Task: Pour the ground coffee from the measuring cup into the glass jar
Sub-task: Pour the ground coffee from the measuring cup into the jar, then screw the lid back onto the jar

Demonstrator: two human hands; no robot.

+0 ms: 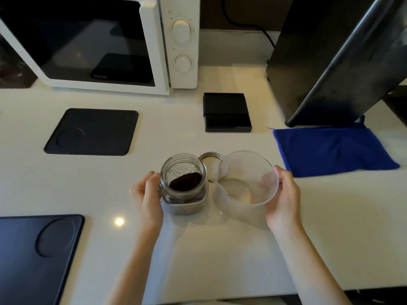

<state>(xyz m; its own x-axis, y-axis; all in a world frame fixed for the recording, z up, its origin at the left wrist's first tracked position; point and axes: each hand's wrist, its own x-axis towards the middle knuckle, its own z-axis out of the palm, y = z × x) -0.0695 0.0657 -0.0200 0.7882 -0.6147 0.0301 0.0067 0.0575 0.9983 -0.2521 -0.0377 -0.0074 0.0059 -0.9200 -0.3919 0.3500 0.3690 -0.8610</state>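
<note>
Left fingers [152, 179] wrapping ribbed glass jar [184, 183], right fingers [284, 179] gripping frosted round measuring cup [246, 179]

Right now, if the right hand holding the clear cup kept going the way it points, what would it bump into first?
The right hand points left, so the measuring cup it holds would likely meet the glass jar first; the gap between them looks small.
</note>
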